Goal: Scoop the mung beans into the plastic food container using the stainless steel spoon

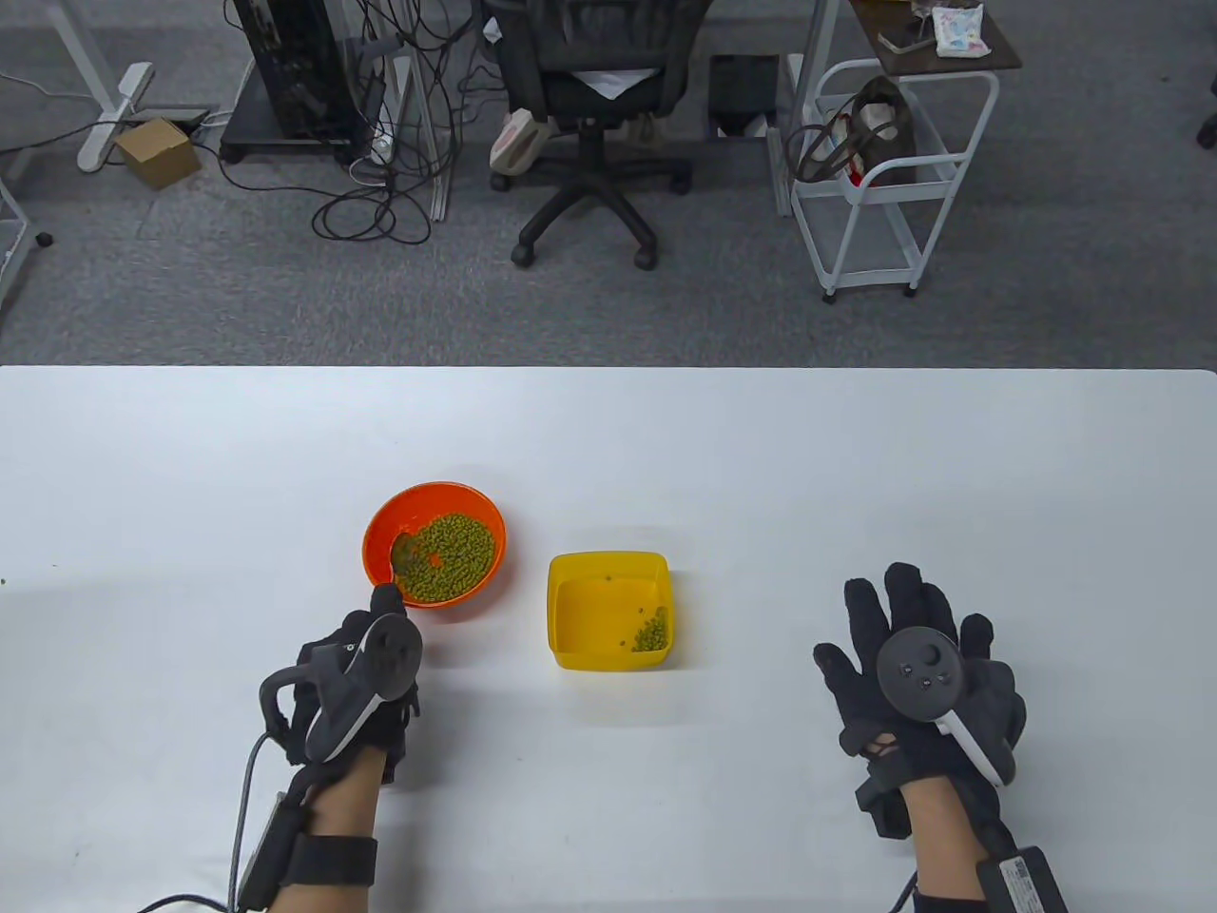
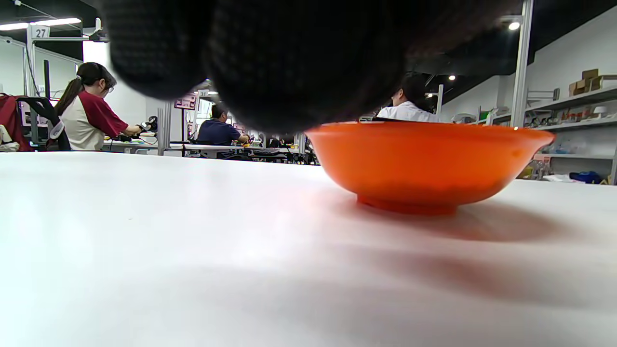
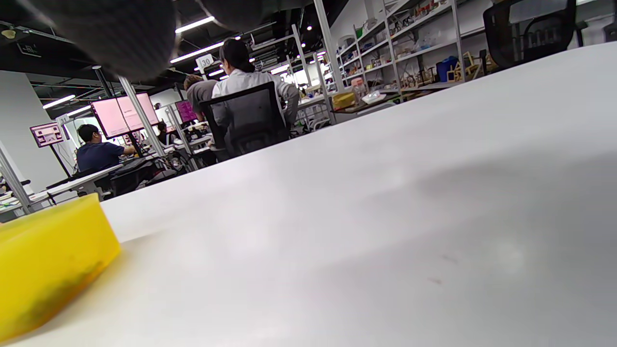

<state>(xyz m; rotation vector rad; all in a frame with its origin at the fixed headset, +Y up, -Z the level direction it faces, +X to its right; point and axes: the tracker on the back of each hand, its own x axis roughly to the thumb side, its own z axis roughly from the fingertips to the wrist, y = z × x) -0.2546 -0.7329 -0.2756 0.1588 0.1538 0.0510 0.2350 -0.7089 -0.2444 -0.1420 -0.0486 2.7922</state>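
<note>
Left hand [image 1: 357, 680]: grasps spoon [image 1: 401, 554] in bean bowl [image 1: 434, 550] | Right hand [image 1: 917, 670]: released, flat on surface [image 1: 666, 437] | Yellow container [image 1: 608, 611]: few beans

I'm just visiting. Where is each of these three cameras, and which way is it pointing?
Table view: overhead, looking down at the white table; both hands show, left hand, right hand.
Left wrist view: low near the tabletop, facing the orange bowl; dark glove on top.
Right wrist view: low, tilted, yellow container at left.
Shared: the table view shows both dishes too.

Overhead looks down; wrist cameras skim table [image 1: 608, 428].
</note>
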